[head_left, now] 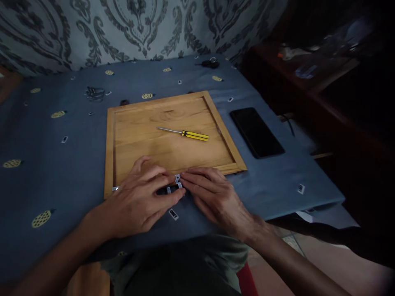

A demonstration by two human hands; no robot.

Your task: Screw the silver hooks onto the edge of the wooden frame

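Now left hand [138,195] and right hand [219,195] are touching a bracket [180,185] at the near edge of the frame [110,144], fingers narrow, grip unclear; blue cloth [77,164] is lying beneath, patterned backdrop [166,28] rising behind.

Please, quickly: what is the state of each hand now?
Left hand: fingers at the small metal piece; firm grip cannot be told.
Right hand: fingers against the same piece; grip cannot be told.

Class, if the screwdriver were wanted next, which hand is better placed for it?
Probably the right hand: the screwdriver handle points rightward and lies nearer to it than to the left hand.
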